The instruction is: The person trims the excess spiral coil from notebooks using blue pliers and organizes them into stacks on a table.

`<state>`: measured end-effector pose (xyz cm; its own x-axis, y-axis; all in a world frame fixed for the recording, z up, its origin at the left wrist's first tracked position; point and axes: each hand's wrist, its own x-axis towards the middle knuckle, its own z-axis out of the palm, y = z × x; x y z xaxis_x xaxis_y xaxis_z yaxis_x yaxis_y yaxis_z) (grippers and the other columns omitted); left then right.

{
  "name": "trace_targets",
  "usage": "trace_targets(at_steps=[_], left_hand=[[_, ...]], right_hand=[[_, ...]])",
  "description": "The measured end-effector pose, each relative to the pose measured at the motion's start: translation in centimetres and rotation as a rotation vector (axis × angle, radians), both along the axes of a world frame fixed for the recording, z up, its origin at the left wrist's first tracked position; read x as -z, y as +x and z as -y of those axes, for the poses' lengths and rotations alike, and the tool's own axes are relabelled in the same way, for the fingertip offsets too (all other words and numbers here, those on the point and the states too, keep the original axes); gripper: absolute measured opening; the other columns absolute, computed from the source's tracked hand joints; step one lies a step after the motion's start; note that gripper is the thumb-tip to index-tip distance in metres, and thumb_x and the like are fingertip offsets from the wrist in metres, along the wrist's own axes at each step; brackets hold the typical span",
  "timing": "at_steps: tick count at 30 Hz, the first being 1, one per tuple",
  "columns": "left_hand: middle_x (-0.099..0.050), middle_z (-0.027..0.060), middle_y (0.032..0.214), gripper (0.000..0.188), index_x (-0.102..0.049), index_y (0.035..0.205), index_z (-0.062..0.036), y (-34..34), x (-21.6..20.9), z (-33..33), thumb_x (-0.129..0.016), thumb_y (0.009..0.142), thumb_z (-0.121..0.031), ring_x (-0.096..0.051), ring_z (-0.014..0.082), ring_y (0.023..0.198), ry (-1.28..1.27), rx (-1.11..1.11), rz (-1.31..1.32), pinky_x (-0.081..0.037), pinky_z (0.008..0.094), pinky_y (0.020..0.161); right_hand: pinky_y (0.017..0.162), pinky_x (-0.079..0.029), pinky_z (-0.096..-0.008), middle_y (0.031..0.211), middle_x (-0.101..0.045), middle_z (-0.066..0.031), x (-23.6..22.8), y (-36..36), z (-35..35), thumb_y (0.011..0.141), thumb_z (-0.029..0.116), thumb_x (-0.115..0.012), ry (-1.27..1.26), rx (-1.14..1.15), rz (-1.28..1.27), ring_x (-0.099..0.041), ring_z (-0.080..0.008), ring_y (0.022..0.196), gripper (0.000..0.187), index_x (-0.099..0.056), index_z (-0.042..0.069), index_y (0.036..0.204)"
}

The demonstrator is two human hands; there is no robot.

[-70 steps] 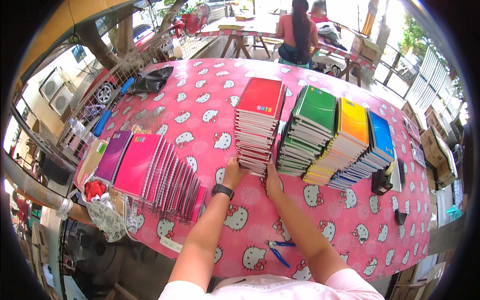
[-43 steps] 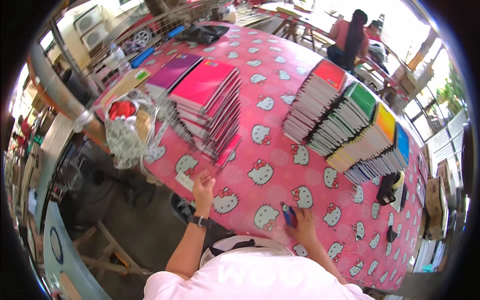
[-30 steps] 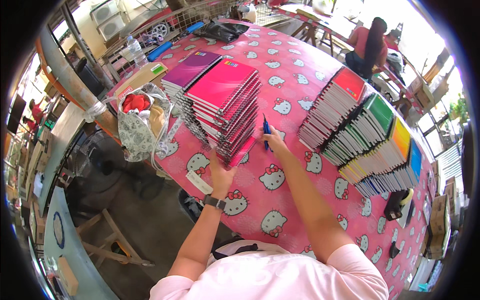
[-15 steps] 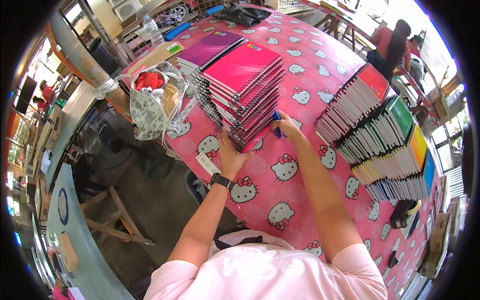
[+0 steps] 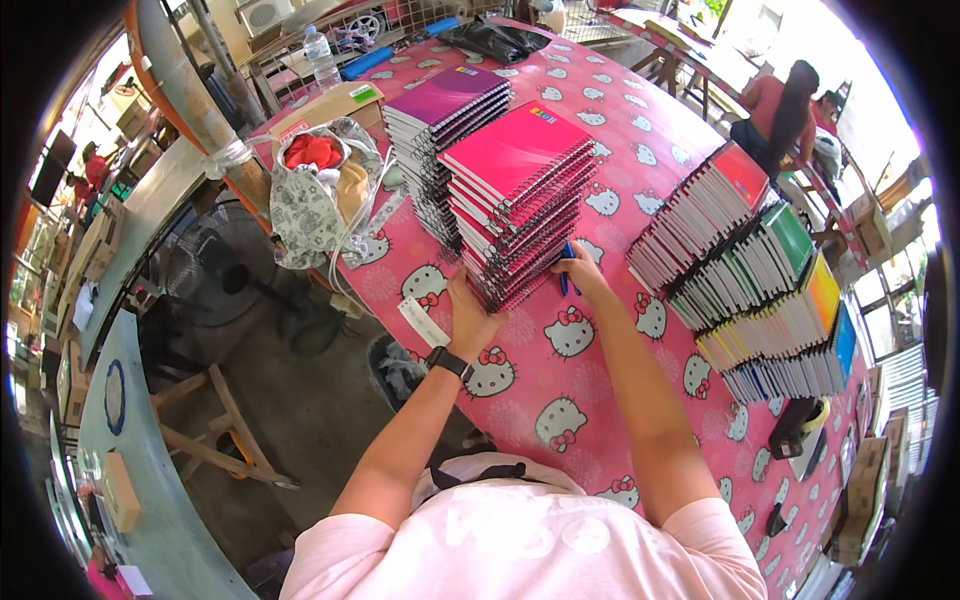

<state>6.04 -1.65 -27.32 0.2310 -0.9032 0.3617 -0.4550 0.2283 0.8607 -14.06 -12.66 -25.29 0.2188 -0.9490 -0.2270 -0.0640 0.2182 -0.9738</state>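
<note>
A tall stack of pink spiral notebooks (image 5: 520,150) stands on the table in front of me, its wire bindings facing right and toward me. My left hand (image 5: 474,318), with a dark watch on the wrist, rests against the near left corner at its base, thumb and fingers spread; some fingertips are hidden. At the stack's right side my right hand (image 5: 582,272) is closed on a blue pen (image 5: 566,252), its fingers close to the bindings. A stack of purple spiral notebooks (image 5: 455,95) stands just behind and left of the pink one.
Fanned rows of red, green (image 5: 790,240), yellow and blue notebooks lie to the right. A patterned drawstring bag (image 5: 310,225), a water bottle (image 5: 321,58) and a black plastic bag (image 5: 495,42) sit farther off. A tape dispenser (image 5: 795,430) is at right. People work in the background.
The pink stack has shifted slightly right and nearer, widening the gap from the purple stack. Both hands stay beside its base. The pen has tilted in my right hand.
</note>
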Motion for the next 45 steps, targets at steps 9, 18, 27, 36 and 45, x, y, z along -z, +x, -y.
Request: trace_targets(at_steps=[9,18,27,36,45], left_hand=[[-0.037,0.0233,0.118,0.096,-0.025,0.126,0.0072,-1.0,1.7,-0.7,-0.082,0.05,-0.012,-0.039,0.0376,0.11,-0.062,0.102,0.012,-0.035,0.041,0.097],[-0.031,0.0265,0.13,0.129,-0.005,0.138,0.0064,0.7,1.1,1.1,-0.087,0.046,-0.03,-0.032,0.041,0.121,-0.027,0.366,0.17,-0.029,0.0455,0.103],[-0.023,0.0264,0.14,0.14,0.006,0.142,0.0002,3.6,0.7,2.4,-0.089,0.042,-0.027,-0.026,0.0402,0.129,0.131,0.582,0.189,-0.025,0.0444,0.106],[-0.047,0.0195,0.119,0.091,-0.041,0.123,0.004,5.2,1.1,6.2,-0.081,0.045,-0.019,-0.042,0.035,0.113,0.051,0.602,0.489,-0.032,0.0414,0.098],[-0.053,0.0216,0.106,0.069,-0.051,0.101,0.0032,3.6,-1.3,8.1,-0.083,0.044,-0.019,-0.049,0.0376,0.104,-0.013,0.649,0.496,-0.038,0.0411,0.093]], right_hand=[[0.07,-0.043,-0.027,0.085,-0.058,-0.0021,-0.9,-2.1,-4.8,0.067,-0.005,-0.054,0.006,0.156,0.042,-0.053,-0.0136,0.073,0.037,-0.053,0.004,0.102],[0.08,-0.046,-0.0276,0.099,-0.058,-0.0056,-0.5,-2.6,-6.8,0.07,-0.005,-0.051,0.021,0.219,0.174,-0.056,-0.0162,0.088,0.047,-0.047,0.004,0.116],[0.06,-0.05,-0.0267,0.093,-0.058,-0.0068,-1.5,-2.7,-6.7,0.072,-0.006,-0.051,0.084,0.162,0.264,-0.058,-0.0158,0.075,0.05,-0.043,0.006,0.12],[0.062,-0.049,-0.0331,0.092,-0.058,-0.011,0.4,-3.5,-7.3,0.07,0.007,-0.058,0.039,0.385,-0.283,-0.058,-0.0213,0.074,0.039,-0.048,0.002,0.108],[0.094,-0.04,-0.0418,0.117,-0.054,-0.0145,3.0,-5.2,-8.4,0.055,0.007,-0.077,-0.789,0.262,-0.766,-0.051,-0.029,0.108,0.068,-0.048,0.004,0.117]])
